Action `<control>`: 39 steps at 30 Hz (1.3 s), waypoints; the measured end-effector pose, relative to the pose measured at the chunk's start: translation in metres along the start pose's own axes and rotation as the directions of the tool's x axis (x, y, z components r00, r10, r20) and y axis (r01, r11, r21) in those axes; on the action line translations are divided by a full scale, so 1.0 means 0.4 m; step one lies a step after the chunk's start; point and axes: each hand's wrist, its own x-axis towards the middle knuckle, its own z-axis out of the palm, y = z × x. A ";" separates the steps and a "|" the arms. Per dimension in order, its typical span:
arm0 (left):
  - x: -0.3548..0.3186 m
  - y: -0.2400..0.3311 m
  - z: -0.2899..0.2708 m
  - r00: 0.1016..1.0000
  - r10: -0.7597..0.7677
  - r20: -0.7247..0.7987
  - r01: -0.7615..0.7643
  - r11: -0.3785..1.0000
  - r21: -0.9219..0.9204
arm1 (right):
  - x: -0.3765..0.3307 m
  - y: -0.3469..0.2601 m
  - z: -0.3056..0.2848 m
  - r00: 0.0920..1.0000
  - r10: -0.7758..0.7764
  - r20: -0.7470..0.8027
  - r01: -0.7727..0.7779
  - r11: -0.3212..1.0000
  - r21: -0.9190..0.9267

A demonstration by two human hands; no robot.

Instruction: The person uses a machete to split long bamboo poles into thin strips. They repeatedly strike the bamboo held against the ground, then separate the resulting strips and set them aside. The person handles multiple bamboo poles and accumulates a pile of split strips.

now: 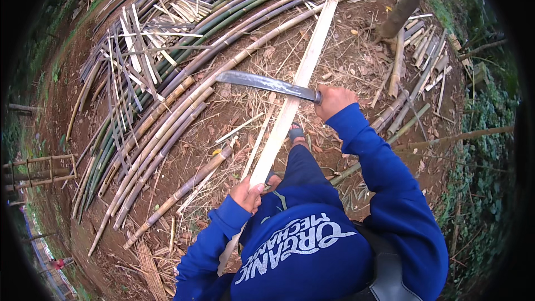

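Observation:
My right hand point(333, 102) is closed round the handle of a machete point(267, 84). Its long dark blade points left and lies across a pale split bamboo strip point(305, 72); whether the edge bites into the strip I cannot tell. Near my waist, my left hand point(247, 195) grips the lower part of that strip. From there the strip slants up and away to the right, its far end over the long bamboo poles. Most of the machete handle is hidden in my fist.
Long bamboo poles point(223, 50) curve across the ground ahead and left, with loose split strips point(134, 50) heaped on them. A shorter pole point(181, 192) lies by my left side. A tree trunk point(409, 5) stands ahead right, beside piled bamboo pieces point(426, 44).

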 end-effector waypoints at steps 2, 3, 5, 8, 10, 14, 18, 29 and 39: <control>0.009 0.014 0.005 0.999 -0.037 0.005 0.037 0.999 -0.034 | -0.034 -0.041 -0.004 0.998 -0.047 0.043 0.046 0.999 0.021; 0.014 0.019 0.004 0.998 -0.057 0.009 0.057 0.997 -0.046 | -0.055 -0.065 -0.005 0.996 -0.067 0.064 0.065 0.997 0.034; 0.009 0.017 0.016 0.999 -0.051 0.018 0.052 0.993 -0.101 | -0.062 -0.061 0.002 0.979 -0.166 0.116 0.166 0.986 0.011; -0.047 -0.003 0.025 0.995 -0.081 0.051 0.088 0.983 -0.159 | 0.016 0.030 0.015 0.992 0.110 0.065 -0.112 0.994 0.022; -0.040 -0.007 0.012 0.997 -0.064 0.038 0.069 0.988 -0.137 | 0.041 0.052 0.006 0.995 0.070 0.066 -0.067 0.997 -0.049; -0.055 -0.035 -0.016 0.996 -0.080 -0.025 0.076 0.988 -0.133 | -0.030 -0.032 -0.017 0.939 -0.318 0.131 0.327 0.943 -0.058; -0.118 -0.063 -0.031 0.998 -0.053 -0.032 0.050 0.995 -0.086 | 0.098 0.097 -0.024 0.998 -0.055 0.011 0.055 0.993 -0.106; -0.190 -0.160 -0.061 0.998 -0.030 -0.054 0.025 0.994 -0.102 | 0.249 0.199 -0.052 0.984 0.172 0.051 -0.159 0.969 -0.188; -0.280 -0.249 -0.111 0.996 -0.055 -0.065 0.057 0.998 0.025 | 0.218 0.220 -0.009 0.984 -0.142 0.107 0.161 0.966 -0.202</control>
